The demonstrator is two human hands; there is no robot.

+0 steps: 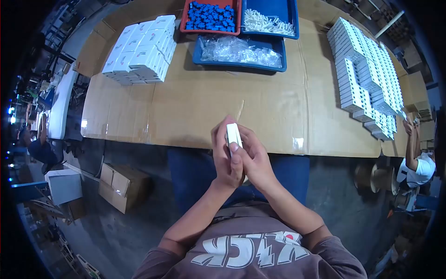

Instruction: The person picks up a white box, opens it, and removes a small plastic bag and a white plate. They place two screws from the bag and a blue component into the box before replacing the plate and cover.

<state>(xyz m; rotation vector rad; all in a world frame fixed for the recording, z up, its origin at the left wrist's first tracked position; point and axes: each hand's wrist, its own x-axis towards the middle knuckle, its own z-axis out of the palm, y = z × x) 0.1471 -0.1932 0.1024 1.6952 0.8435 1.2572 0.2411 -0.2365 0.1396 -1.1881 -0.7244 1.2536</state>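
A small white box is held upright between my two hands, just over the near edge of the cardboard-covered table. My left hand wraps round its left side. The fingers of my right hand curl round the other side, and its thumb presses on the box's near end. My palms and fingers hide the lower part of the box.
White boxes are stacked at the left, with more box stacks at the right. At the back stand a red tray of blue parts, a blue tray of white pieces and another blue tray of clear plastic. A co-worker is at the far right.
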